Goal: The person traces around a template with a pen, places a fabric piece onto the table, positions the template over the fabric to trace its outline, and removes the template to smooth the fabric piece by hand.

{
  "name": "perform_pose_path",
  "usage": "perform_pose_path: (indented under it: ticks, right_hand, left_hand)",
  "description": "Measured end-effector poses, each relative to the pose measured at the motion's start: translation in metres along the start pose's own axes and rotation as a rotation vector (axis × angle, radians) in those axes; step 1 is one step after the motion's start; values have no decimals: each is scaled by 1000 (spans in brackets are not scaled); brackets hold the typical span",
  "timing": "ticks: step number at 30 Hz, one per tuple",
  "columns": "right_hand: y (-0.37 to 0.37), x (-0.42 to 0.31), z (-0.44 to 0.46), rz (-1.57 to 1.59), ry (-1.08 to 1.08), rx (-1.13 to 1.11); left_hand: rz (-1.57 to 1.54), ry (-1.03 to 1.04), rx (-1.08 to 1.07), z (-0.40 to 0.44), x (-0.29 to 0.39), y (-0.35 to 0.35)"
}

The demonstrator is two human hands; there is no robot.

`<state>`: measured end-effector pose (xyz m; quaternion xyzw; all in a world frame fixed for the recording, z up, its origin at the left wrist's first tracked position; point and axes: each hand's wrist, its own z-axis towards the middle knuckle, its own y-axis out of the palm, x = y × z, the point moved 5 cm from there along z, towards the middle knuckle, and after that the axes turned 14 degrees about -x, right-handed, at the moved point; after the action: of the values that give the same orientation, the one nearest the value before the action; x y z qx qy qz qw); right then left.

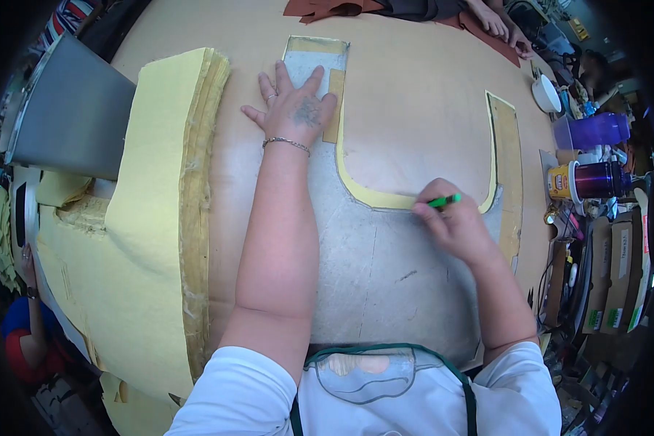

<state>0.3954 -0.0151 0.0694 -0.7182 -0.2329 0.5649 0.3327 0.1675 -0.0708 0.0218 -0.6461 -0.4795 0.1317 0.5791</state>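
A large grey U-shaped template (385,276) with taped edges lies flat in front of me. A narrow border of yellow sheet material (374,198) shows along its inner curve. My left hand (298,109) presses flat on the template's upper left arm, fingers spread, beside a strip of brown tape (333,109). At the bottom of the inner curve, my right hand (454,225) is closed around a green pen (445,200). The pen's tip is hidden under my fingers, close to the template's edge.
A thick stack of yellow sheets (152,160) lies to the left, beside a grey metal box (73,109). On the right are a white bowl (546,94), a purple container (603,129) and cardboard boxes (609,269). Another person's hands (498,25) rest on reddish-brown material at the top.
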Motion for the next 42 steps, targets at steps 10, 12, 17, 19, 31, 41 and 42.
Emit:
perform_pose_path:
  ticks: [10,12,17,19,31,41,42]
  right_hand:
    - [-53,42,217,755,-205,374]
    - [-48,40,255,801,-195,395]
    - [-33,39,295,673,-195,319]
    - [-31,39,297,621,-204,318]
    - [-54,50,286,253,-159,173]
    - [-83,49,246,105,97,109]
    - [-96,48,217,18,171,113]
  left_hand:
    - [-21,109,52,4,9,3]
    - [-13,102,61,4,11,2]
    - [13,85,80,6,9,3]
    - [11,87,86,5,9,6]
    - [15,69,95,7,9,5]
    - [61,55,66,10,10,3]
    - [65,51,56,11,12,2]
